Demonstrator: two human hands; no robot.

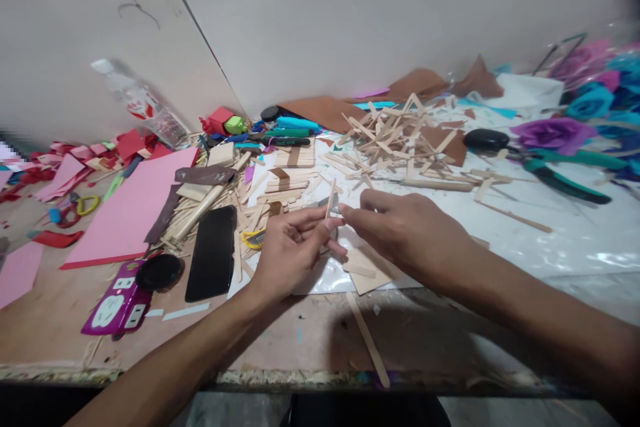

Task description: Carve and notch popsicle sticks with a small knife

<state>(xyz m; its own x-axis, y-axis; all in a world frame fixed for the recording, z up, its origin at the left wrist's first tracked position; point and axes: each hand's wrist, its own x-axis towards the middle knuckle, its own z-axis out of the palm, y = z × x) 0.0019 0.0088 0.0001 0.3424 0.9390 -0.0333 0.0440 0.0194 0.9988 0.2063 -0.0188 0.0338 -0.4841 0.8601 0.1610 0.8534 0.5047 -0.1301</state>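
Note:
My left hand point(290, 250) is closed in a pinch on a thin wooden craft stick point(330, 203) that stands nearly upright between its fingers. My right hand point(400, 230) meets it from the right, fingers pinched at the stick together with a small grey blade-like tool point(325, 201); what exactly it grips is hard to make out. Both hands hover over a white plastic sheet point(575, 240) near the table's front. A heap of wooden sticks point(395, 133) lies just behind them.
A black phone point(213, 252), a purple power strip point(117, 303), a pink sheet point(135, 207) and a plastic bottle point(143, 107) lie to the left. Green-handled pliers point(550, 170) and paper flowers point(555, 133) sit at the right. A loose stick point(370, 340) reaches the table edge.

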